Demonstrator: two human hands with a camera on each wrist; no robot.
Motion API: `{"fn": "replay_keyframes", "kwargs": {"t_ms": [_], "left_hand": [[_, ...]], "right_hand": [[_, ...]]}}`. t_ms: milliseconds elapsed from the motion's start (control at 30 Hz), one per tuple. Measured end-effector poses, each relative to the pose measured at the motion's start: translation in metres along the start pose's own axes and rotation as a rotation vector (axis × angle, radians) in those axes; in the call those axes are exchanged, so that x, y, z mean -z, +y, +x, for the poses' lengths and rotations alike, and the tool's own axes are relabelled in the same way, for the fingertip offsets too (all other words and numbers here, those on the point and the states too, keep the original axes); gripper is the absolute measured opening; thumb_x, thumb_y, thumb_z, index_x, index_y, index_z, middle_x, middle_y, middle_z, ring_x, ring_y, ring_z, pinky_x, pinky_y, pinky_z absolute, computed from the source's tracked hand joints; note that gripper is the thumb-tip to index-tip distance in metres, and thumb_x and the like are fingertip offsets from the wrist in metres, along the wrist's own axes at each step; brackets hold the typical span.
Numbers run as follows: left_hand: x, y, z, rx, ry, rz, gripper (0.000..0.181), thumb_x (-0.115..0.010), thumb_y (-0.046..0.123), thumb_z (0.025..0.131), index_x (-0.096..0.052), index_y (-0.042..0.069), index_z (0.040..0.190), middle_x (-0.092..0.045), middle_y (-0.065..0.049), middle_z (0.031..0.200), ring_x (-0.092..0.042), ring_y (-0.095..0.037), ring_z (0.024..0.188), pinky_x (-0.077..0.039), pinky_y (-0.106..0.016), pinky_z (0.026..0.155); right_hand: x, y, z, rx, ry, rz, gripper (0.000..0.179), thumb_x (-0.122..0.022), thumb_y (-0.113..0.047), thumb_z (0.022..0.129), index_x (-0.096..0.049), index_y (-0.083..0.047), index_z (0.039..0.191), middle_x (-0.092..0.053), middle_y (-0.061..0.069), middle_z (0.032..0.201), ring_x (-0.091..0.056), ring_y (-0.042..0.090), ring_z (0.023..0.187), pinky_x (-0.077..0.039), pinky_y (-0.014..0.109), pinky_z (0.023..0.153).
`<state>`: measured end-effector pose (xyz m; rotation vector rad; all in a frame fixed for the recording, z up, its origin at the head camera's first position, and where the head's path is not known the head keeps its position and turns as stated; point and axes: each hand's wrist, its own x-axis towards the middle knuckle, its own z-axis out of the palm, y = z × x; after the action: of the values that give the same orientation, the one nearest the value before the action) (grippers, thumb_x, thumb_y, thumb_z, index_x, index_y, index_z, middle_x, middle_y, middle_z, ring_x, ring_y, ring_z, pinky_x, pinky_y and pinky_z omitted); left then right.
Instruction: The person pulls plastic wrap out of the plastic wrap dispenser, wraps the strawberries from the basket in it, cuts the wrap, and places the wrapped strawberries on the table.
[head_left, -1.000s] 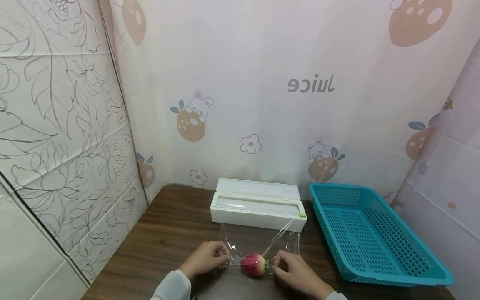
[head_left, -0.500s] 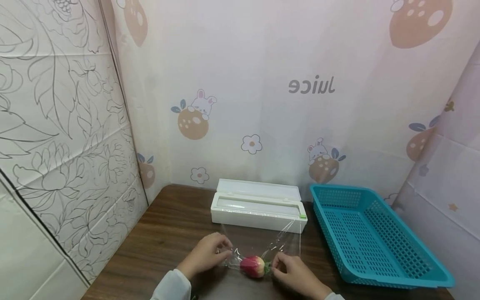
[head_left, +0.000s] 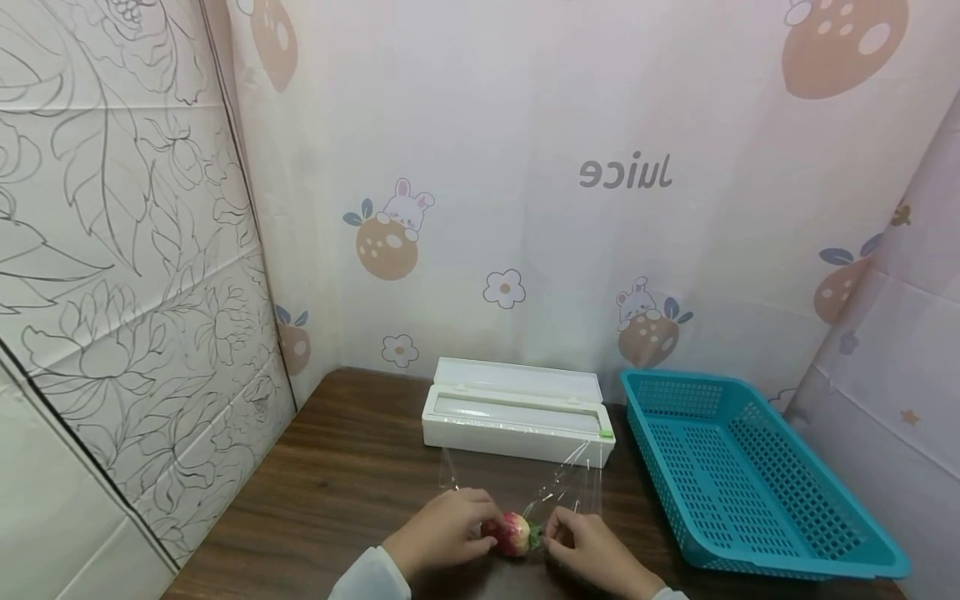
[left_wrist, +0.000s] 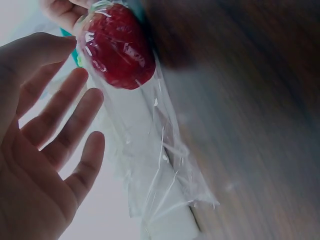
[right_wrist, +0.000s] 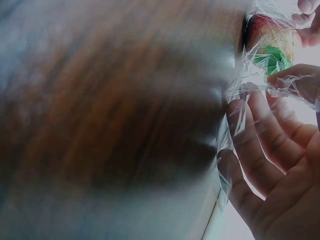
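A red and yellow fruit with a green leafy end [head_left: 516,534] lies on the table under clear cling film [right_wrist: 235,92]. My left hand [head_left: 453,533] is at its left, red end, fingertips right by the fruit and overlapping it in the head view. In the left wrist view, the left fingers [left_wrist: 75,115] are spread and loosely bent, with no film between them. My right hand [head_left: 591,546] is beside the green end, thumb and forefinger pinching gathered film. From the white cling film dispenser [head_left: 517,437], film stretches forward to the fruit.
The dispenser's lid [head_left: 517,379] stands raised at the back, and a green slider [head_left: 606,433] sits at its right end. A blue-green plastic basket [head_left: 795,557] stands on the right. Around the dark wooden table [head_left: 330,467] hang printed curtains.
My left hand has let go of the film at the left and moved right, onto the red end of the fruit. The right hand has stayed nearly in place.
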<state>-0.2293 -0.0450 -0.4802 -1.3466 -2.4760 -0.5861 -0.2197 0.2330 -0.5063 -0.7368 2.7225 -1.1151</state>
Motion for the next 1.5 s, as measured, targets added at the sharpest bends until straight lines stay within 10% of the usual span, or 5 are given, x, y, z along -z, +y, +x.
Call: {"fn": "replay_keyframes", "kwargs": {"t_ms": [433, 600, 933, 1133, 1500], "left_hand": [[-0.011, 0.001, 0.009, 0.120, -0.079, 0.012, 0.032, -0.081, 0.024, 0.084, -0.069, 0.024, 0.113, -0.063, 0.013, 0.107, -0.058, -0.001, 0.098, -0.051, -0.024, 0.083], [-0.010, -0.002, 0.011, 0.128, -0.085, -0.007, 0.034, -0.082, 0.022, 0.083, -0.069, 0.024, 0.115, -0.062, 0.014, 0.105, -0.056, 0.002, 0.092, -0.050, -0.020, 0.078], [-0.013, -0.008, 0.012, 0.141, -0.110, -0.053, 0.038, -0.082, 0.020, 0.082, -0.069, 0.024, 0.118, -0.063, 0.012, 0.106, -0.055, 0.003, 0.089, -0.049, -0.018, 0.076], [-0.013, -0.011, 0.010, 0.138, -0.124, -0.075, 0.042, -0.081, 0.021, 0.083, -0.068, 0.024, 0.122, -0.063, 0.013, 0.110, -0.056, 0.002, 0.092, -0.049, -0.019, 0.077], [-0.012, -0.014, 0.013, 0.152, -0.166, -0.131, 0.051, -0.081, 0.021, 0.084, -0.064, 0.020, 0.133, -0.063, 0.010, 0.117, -0.058, 0.000, 0.100, -0.050, -0.019, 0.083]], "right_hand": [[0.007, -0.004, -0.001, -0.028, -0.005, -0.019, 0.007, -0.071, -0.018, 0.090, -0.064, -0.017, 0.088, -0.061, -0.015, 0.074, -0.056, 0.002, 0.064, -0.049, 0.024, 0.055], [0.018, -0.014, -0.001, -0.015, 0.127, -0.170, 0.012, -0.076, -0.027, 0.090, -0.067, -0.021, 0.093, -0.062, -0.015, 0.084, -0.059, 0.002, 0.073, -0.051, 0.024, 0.061], [0.005, -0.041, -0.003, 0.448, 0.299, -0.496, 0.028, -0.087, -0.018, 0.075, -0.074, -0.018, 0.100, -0.068, -0.011, 0.099, -0.064, 0.009, 0.093, -0.056, 0.038, 0.078], [-0.008, -0.040, -0.005, 0.277, 0.169, -0.460, 0.042, -0.084, -0.024, 0.081, -0.068, -0.015, 0.118, -0.064, -0.004, 0.110, -0.062, 0.015, 0.102, -0.056, 0.043, 0.084], [-0.012, -0.030, 0.006, 0.167, 0.171, -0.445, 0.048, -0.087, -0.021, 0.077, -0.062, -0.015, 0.117, -0.062, -0.001, 0.113, -0.060, 0.020, 0.105, -0.055, 0.045, 0.086]]}}
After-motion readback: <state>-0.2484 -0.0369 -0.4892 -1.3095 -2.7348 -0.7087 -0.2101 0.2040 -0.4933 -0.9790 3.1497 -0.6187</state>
